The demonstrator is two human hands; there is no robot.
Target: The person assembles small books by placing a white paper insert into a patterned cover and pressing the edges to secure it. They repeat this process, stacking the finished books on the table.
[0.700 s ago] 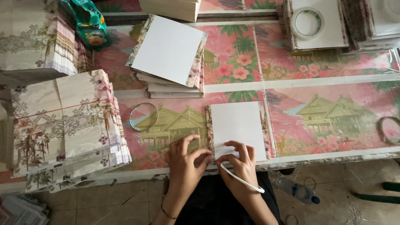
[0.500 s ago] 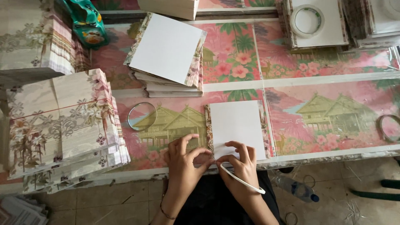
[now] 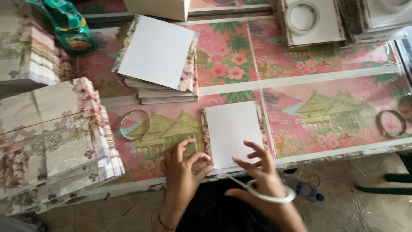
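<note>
— Stacks first: what sits out beyond the left hand?

— Well off to its left, a tall pile of floral-patterned folded sheets, fanned at the edge so each one can be peeled off singly, I'd judge. Between that pile and the hand lies a clear tape ring, flat on the patterned table cover.

— And the hand itself?

— Its fingers are bent and pinched down on the near left corner of the white card, which lies flat at the table's front edge, directly ahead of both hands. The patterned paper strip along the card's left side looks folded over, so the pinch seems meant to press that fold flat.

— Above the hands?

— Further away, a stack of 1 kind of finished white-faced boards, set crooked, out of the working spot.

— The right hand?

— Fingers spread, tips resting on the card's lower right part, likely steadying it. A white loop, perhaps a scissors handle, hangs around it; I cannot tell exactly how it is gripped.

— Further right?

— Another tape ring, well apart.
</note>
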